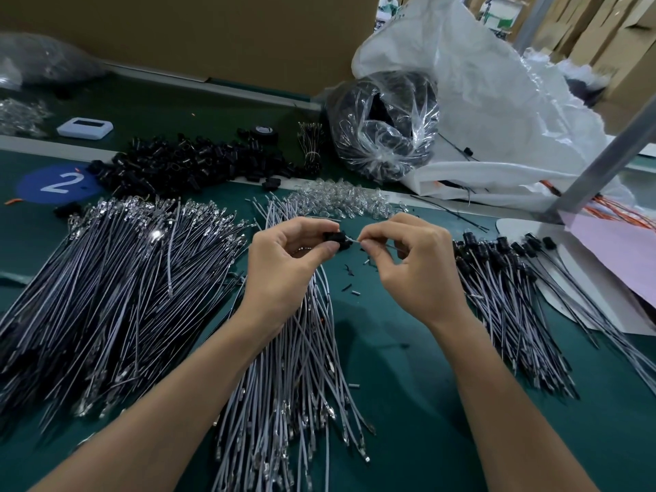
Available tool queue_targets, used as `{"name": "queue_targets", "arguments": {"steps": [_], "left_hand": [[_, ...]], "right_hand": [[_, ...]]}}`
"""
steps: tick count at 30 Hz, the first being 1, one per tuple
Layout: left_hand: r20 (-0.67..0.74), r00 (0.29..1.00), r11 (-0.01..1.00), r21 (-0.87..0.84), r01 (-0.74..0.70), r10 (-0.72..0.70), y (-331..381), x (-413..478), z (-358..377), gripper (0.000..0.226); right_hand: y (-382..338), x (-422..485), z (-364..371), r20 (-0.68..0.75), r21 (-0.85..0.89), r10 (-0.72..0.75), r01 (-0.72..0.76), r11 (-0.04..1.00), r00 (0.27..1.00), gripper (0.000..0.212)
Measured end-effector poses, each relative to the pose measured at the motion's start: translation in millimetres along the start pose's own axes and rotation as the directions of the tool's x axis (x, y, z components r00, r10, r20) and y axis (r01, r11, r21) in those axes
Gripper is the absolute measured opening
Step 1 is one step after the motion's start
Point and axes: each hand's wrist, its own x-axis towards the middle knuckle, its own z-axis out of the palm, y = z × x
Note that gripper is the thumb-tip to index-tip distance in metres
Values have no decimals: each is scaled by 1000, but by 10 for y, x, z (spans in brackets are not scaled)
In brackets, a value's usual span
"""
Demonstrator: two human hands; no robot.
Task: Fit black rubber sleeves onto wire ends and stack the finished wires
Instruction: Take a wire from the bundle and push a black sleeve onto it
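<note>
black rubber sleeve (333,239), pinched between thumb and fingertips of the left hand (287,259), held above the middle of the green worktop (408,356) and over the central fan of bare grey wires (301,367). the right hand (408,259) pinches one grey wire (356,239) close to its tip, so both hands are closed on their parts. i judge the short grip near the tip is meant to stop the thin wire buckling as it is pushed in. the held wire's long axis runs about parallel to the near edge of the worktop, tip pointing towards the left edge and at the sleeve's mouth. tip and sleeve look to be touching, but i cannot tell how far the tip has entered. its tail is hidden behind the right hand. stock is laid out by stage: loose sleeves (184,165) heaped towards the far edge, unsleeved wires (117,278) on the left, the finished stack (504,289) on the right with sleeved ends towards the far edge. this lets a completed piece go down beside the hand that holds it.
</note>
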Motion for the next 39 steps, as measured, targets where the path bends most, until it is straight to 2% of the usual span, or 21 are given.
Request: {"name": "queue_targets", "arguments": {"steps": [8, 14, 19, 23, 29, 35, 39], "left_hand": [[62, 998, 999, 50, -12, 9, 35, -21, 22, 29], [67, 998, 999, 41, -7, 5, 30, -12, 21, 29], [67, 998, 1000, 18, 1, -2, 27, -18, 40, 28], [61, 998, 1000, 16, -17, 16, 26, -24, 52, 29], [36, 998, 999, 19, -42, 41, 5, -17, 43, 33], [63, 997, 999, 27, -44, 42, 3, -28, 58, 34], [54, 998, 1000, -10, -18, 18, 5, -27, 55, 34]], "right_hand": [[-15, -5, 34, -20, -22, 6, -7, 1000, 1000, 4], [-73, -28, 70, -19, 35, -2, 2, 999, 1000, 5], [-100, -34, 84, -85, 104, 77, -68, 992, 993, 6], [-106, -40, 104, -17, 112, 132, -130, 985, 991, 9], [-102, -29, 83, 105, 95, 124, -135, 986, 987, 15], [-78, -42, 89, 162, 42, 152, -161, 986, 975, 27], [-86, -21, 85, 156, 100, 161, -177, 979, 975, 30]]}}
